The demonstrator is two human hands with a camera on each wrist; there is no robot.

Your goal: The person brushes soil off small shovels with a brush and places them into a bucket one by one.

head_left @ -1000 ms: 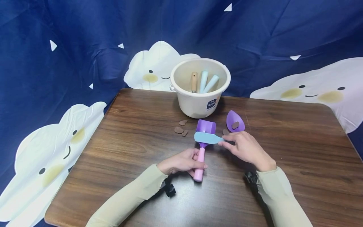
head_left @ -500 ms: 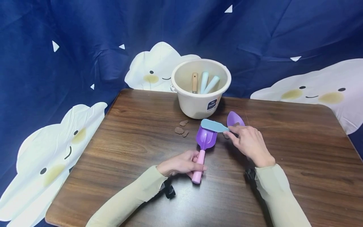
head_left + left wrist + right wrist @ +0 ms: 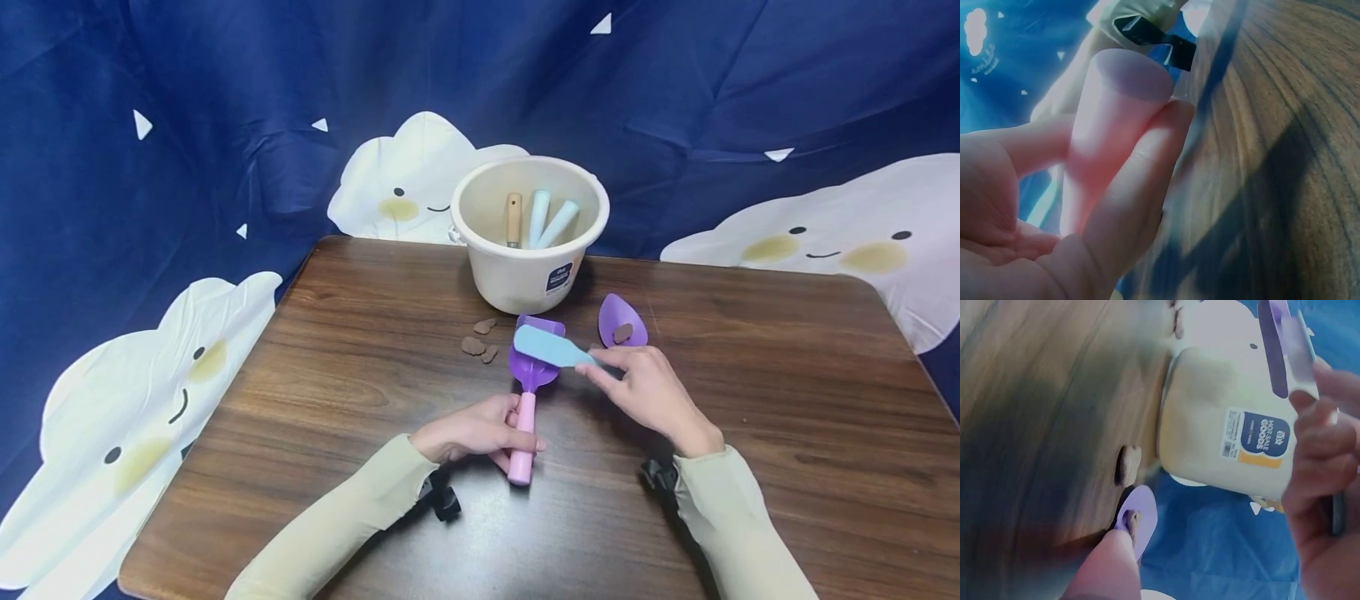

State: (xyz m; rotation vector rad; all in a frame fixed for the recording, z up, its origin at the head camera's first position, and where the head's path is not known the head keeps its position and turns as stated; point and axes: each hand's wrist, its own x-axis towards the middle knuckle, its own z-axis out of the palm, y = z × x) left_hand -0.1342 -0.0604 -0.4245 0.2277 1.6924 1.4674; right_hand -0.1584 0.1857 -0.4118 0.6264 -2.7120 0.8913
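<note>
My left hand (image 3: 480, 429) grips the pink handle (image 3: 522, 433) of a toy shovel (image 3: 528, 379) with a purple scoop. In the left wrist view, thumb and fingers wrap the handle (image 3: 1110, 125) close to its end. My right hand (image 3: 652, 392) pinches the narrow neck of a light blue paddle-shaped tool (image 3: 543, 346), whose flat head overlaps the purple scoop. The right wrist view has this tool (image 3: 1299, 353) beside the scoop (image 3: 1272, 356), with curled fingers of the hand (image 3: 1329, 450) at its near end. What the scoop holds is hidden beneath the blue head.
A cream bucket (image 3: 517, 279) at the back holds a wooden handle (image 3: 513, 218) and two light blue handles (image 3: 538, 218). Brown pieces (image 3: 473, 345) lie left of the scoop. A purple trowel (image 3: 617, 310) bearing a brown piece (image 3: 623, 333) lies beyond my right hand.
The blue tool moves out to the scoop's front edge, then comes back left and nearer over its middle. The shovel shifts slightly left. Both hands keep their grips.
</note>
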